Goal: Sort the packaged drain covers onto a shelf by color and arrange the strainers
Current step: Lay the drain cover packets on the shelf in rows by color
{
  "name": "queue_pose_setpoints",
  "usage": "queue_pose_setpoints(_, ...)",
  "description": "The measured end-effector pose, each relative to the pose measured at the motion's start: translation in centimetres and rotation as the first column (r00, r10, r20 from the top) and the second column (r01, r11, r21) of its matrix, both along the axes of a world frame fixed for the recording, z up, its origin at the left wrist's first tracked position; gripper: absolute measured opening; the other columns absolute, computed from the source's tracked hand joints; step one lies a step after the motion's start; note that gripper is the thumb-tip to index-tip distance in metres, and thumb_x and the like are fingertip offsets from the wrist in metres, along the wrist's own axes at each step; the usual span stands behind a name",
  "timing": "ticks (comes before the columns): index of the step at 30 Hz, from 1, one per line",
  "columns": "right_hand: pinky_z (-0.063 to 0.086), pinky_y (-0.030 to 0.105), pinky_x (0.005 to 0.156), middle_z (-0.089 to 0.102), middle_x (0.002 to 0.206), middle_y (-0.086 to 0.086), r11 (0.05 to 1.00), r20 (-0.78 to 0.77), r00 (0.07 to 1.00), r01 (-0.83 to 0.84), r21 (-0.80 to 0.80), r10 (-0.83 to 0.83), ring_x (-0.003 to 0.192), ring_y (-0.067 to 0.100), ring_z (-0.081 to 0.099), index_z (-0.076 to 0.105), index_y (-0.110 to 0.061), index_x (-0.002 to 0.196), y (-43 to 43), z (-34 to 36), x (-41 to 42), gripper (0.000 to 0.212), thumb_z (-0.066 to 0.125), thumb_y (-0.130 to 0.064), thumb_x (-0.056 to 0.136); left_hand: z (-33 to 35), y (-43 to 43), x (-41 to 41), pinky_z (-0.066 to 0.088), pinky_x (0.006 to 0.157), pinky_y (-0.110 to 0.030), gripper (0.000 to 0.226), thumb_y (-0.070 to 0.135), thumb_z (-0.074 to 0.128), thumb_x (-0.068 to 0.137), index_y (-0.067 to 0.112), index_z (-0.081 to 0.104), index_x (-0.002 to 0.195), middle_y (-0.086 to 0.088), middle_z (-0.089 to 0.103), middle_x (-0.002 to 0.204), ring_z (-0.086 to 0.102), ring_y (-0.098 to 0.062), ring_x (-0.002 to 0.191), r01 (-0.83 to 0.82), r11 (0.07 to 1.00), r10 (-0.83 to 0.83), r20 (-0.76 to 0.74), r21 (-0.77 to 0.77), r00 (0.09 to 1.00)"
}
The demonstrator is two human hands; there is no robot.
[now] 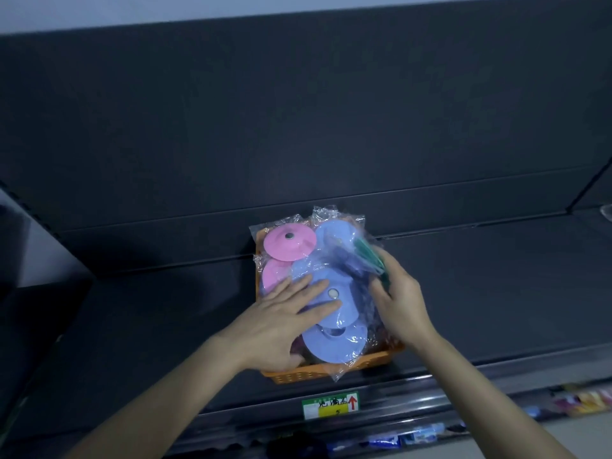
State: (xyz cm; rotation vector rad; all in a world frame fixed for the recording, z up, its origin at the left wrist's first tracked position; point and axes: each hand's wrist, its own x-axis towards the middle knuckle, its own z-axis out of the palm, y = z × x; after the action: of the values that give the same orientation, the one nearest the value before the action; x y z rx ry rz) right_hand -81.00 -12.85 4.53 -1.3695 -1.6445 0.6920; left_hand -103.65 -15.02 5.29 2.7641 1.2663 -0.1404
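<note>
Directly ahead and below, a dark shelf [496, 293] carries an orange basket [298, 376] heaped with drain covers, each one sealed in a clear crinkly bag. Two pink covers [289, 243] lie at the basket's back left, one partly overlapping the other. Three blue covers [334, 346] run down the middle from back to front, and the front one's bag hangs over the rim.

The left hand [284, 321] lies flat on the middle blue pack with its fingers straight and spread, pressing down and gripping nothing. The right hand [399, 299] is at the basket's right edge. Its fingers curl round a green cover [367, 256] in its bag, which is tipped up on edge and not flat like the others. The pack slants from the hand toward the back of the basket. Only a sliver of green shows between the plastic and the fingers, so I cannot tell whether one green pack or several are held.

The green cover is on the right side of the pile, already in the nearer hand, with bare shelf just beside it to the right. Lifting it out that way looks like the natural move, while the flat left hand holds the loose blue packs in place. The slippery overlapping bags could drag a neighbour along. A price label [331, 405] sits on the shelf's front edge below the basket.
</note>
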Motion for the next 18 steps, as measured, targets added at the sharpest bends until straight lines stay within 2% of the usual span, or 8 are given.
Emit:
queue_pose_setpoints(3,0.038,0.0,0.067,0.062,0.094,-0.021,0.998,-0.043,0.998,0.045,-0.045,-0.047,0.076,-0.015,0.055,0.052,-0.026,0.128,-0.1,0.4,-0.1,0.048,0.047,0.0,0.088,-0.8,0.5,0.7,-0.01,0.117,-0.036,0.082,0.04,0.059,0.086,0.041,0.006,0.148,0.005,-0.013,0.156,-0.018,-0.015,0.141,-0.025,0.996,0.019,0.063,0.082,0.998)
queue_pose_setpoints(5,0.038,-0.001,0.069,0.06,0.097,-0.028,0.996,-0.07,0.996,0.059,-0.068,-0.063,0.083,-0.019,0.055,0.053,-0.026,0.126,0.0,0.7,0.0,0.047,0.047,0.0,0.088,-1.0,0.8,1.0,0.013,0.117,-0.045,0.079,0.026,0.066,0.082,0.034,0.019,0.145,-0.007,0.017,0.157,0.01,-0.024,0.144,-0.004,0.985,-0.016,0.113,0.17,0.994)
queue_pose_setpoints(7,0.038,-0.001,0.07,0.059,0.1,-0.029,0.994,-0.089,0.992,0.079,-0.072,-0.086,0.087,-0.021,0.054,0.054,-0.024,0.126,0.2,1.0,0.0,0.046,0.047,-0.001,0.088,-0.8,0.8,1.1,0.039,0.104,-0.048,0.077,0.015,0.071,0.074,0.026,0.031,0.139,-0.014,0.045,0.144,0.044,-0.032,0.131,0.007,0.973,-0.054,0.201,0.229,0.978)
queue_pose_setpoints(9,0.039,-0.001,0.072,0.061,0.1,-0.026,0.994,-0.102,0.99,0.095,-0.054,-0.101,0.087,-0.02,0.055,0.054,-0.023,0.126,0.5,1.5,0.0,0.044,0.048,-0.002,0.088,-0.1,1.0,1.0,0.056,0.084,-0.046,0.08,0.004,0.074,0.067,0.021,0.036,0.136,-0.014,0.057,0.132,0.06,-0.031,0.115,-0.04,0.966,-0.046,0.319,0.257,0.947)
queue_pose_setpoints(11,0.041,0.001,0.071,0.063,0.095,-0.024,0.995,-0.127,0.987,0.098,-0.031,-0.101,0.083,-0.017,0.056,0.056,-0.025,0.122,0.8,2.3,-0.4,0.04,0.048,-0.004,0.09,0.6,1.4,0.7,0.058,0.078,-0.043,0.08,-0.001,0.073,0.071,0.021,0.035,0.137,-0.01,0.058,0.132,0.062,-0.028,0.112,-0.111,0.96,-0.015,0.446,0.256,0.895)
queue_pose_setpoints(13,0.041,0.003,0.067,0.064,0.088,-0.022,0.995,-0.162,0.982,0.095,-0.004,-0.094,0.077,-0.014,0.057,0.057,-0.026,0.116,1.0,3.5,-0.9,0.035,0.047,-0.004,0.091,1.3,1.5,0.3,0.053,0.091,-0.037,0.061,0.016,0.06,0.086,0.026,0.033,0.139,-0.002,0.053,0.136,0.056,-0.02,0.119,-0.2,0.958,0.037,0.6,0.207,0.799)
queue_pose_setpoints(15,0.04,0.003,0.064,0.063,0.085,-0.019,0.995,-0.196,0.977,0.09,0.029,-0.083,0.074,-0.013,0.056,0.058,-0.025,0.112,1.3,4.5,-1.4,0.031,0.047,-0.004,0.091,2.3,1.1,0.0,0.043,0.099,-0.022,0.051,0.032,0.045,0.092,0.026,0.035,0.141,0.008,0.047,0.136,0.05,-0.01,0.12,-0.297,0.949,0.129,0.734,0.103,0.667)
queue_pose_setpoints(18,0.041,0.004,0.062,0.064,0.08,-0.017,0.998,-0.236,0.971,0.054,0.036,-0.044,0.07,-0.01,0.056,0.059,-0.024,0.11,1.7,5.5,-2.5,0.027,0.049,-0.007,0.091,3.6,1.0,-1.1,0.029,0.101,-0.003,0.049,0.022,0.049,0.093,0.015,0.04,0.141,0.009,0.042,0.135,0.041,0.004,0.122,-0.411,0.91,0.208,0.8,0.053,0.563)
